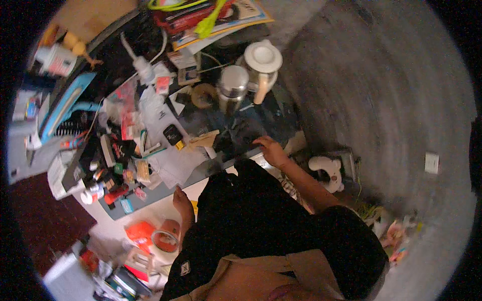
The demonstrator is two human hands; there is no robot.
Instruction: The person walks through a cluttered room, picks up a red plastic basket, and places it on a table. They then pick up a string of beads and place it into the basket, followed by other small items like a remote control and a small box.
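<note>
My right hand (272, 151) is over the front edge of the dark glossy desktop (203, 163), its fingers bent loosely with no object visible in them. By the same edge, further left, my left hand (182, 201) points toward the desk; its fingers are blurred and whether they hold anything cannot be told. Papers (177, 161) and a black bottle with a yellow cap (173, 136) lie between and beyond the hands. Beyond my right hand stand a steel-lidded tumbler (233, 81) and a pitcher with a white lid (263, 57).
Small bottles, boxes and a red tube (116, 193) crowd the desk's left part. A light blue object (67, 107) lies further left. An orange-red container (165, 240) is below my left hand. A grey wall (376, 94) bounds the right side, with a white neck pillow (331, 173) near it.
</note>
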